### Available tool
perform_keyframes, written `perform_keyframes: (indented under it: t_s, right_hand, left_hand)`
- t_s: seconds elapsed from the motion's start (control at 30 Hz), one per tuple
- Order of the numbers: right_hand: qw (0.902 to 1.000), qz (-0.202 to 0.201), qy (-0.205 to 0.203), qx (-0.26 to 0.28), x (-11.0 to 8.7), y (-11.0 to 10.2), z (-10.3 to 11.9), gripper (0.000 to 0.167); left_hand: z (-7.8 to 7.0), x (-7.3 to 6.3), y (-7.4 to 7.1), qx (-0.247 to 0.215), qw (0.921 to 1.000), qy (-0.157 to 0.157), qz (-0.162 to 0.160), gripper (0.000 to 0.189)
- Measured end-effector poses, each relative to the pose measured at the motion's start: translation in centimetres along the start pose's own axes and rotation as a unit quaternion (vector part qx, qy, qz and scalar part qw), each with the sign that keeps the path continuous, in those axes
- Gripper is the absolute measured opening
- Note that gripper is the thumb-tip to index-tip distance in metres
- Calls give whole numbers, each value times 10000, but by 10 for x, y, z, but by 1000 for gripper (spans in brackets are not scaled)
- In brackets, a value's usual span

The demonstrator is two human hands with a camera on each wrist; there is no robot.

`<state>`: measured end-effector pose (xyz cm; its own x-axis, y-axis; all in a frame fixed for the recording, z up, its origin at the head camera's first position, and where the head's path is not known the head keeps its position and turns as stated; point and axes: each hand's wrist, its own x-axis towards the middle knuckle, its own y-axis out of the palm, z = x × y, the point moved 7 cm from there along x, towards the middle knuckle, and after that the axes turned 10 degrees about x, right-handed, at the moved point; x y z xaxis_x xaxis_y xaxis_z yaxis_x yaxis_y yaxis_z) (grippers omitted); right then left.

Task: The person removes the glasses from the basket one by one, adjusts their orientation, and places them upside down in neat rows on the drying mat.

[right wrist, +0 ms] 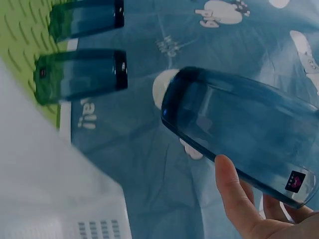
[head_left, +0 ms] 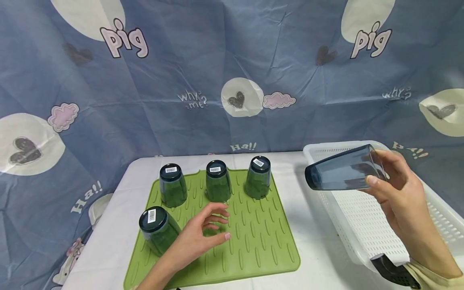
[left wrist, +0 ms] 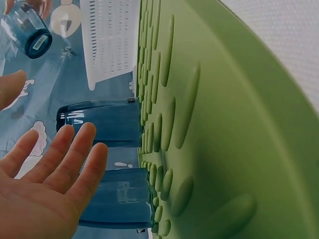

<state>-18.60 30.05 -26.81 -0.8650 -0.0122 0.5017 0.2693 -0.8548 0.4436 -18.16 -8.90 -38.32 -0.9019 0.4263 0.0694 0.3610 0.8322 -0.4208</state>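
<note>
A blue-tinted drinking glass (head_left: pixel 342 171) lies almost level in the air, its thick base pointing left. My right hand (head_left: pixel 402 189) grips it by the rim end, thumb on the near side. A small dark sticker (right wrist: pixel 295 181) shows near that rim in the right wrist view. My left hand (head_left: pixel 197 237) hovers over the green ribbed drying mat (head_left: pixel 253 249), fingers loosely bent and holding nothing. Nearest to it is an upside-down glass (head_left: pixel 157 229) at the mat's left side. Along the mat's far edge stand more upturned glasses (head_left: pixel 173 185), with white barcode labels on their bases.
Below and behind the held glass sits a white perforated plastic basket (head_left: pixel 348 225) at the table's right. White cloth (head_left: pixel 105 249) covers the table. A blue printed curtain (head_left: pixel 181 72) hangs close behind the table.
</note>
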Motion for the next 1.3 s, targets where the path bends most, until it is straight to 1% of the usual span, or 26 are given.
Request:
perform_keyframes:
  t_s: [0.13,0.23,0.37,0.53,0.63,0.87,1.03,1.13,1.3]
  right_hand:
    - [9995,-1,-38,314,-5,6,-7,52]
    - [9988,-139,-41,469,-10,9,-13,53]
    - [9980,-341,13,536,-16,11,-20,53]
    - [9975,-349,84,607,-19,20,-29,53]
    - [9964,-361,130,762,-22,27,-37,52]
    - [9952,-434,291,824,-28,41,-54,50]
    - [9941,-339,508,897,-32,49,-68,48]
    - [9924,-346,669,969,-36,53,-76,47]
    - [9873,-113,840,1341,-40,62,-88,47]
  left_hand:
    - [-1,0,-2,24,10000,-26,-45,54]
    - [-3,-1,-2,54,10000,-5,-62,54]
    - [-7,0,-3,110,9998,89,-116,54]
    - [-12,1,-5,138,9994,225,-217,55]
    - [-14,1,-5,127,9994,227,-247,55]
    - [-15,3,-7,44,9990,205,-400,57]
    - [-18,3,-8,-108,9987,222,-452,59]
    - [-21,3,-7,-304,9980,263,-487,62]
    - [-27,6,-3,-675,9959,400,-460,66]
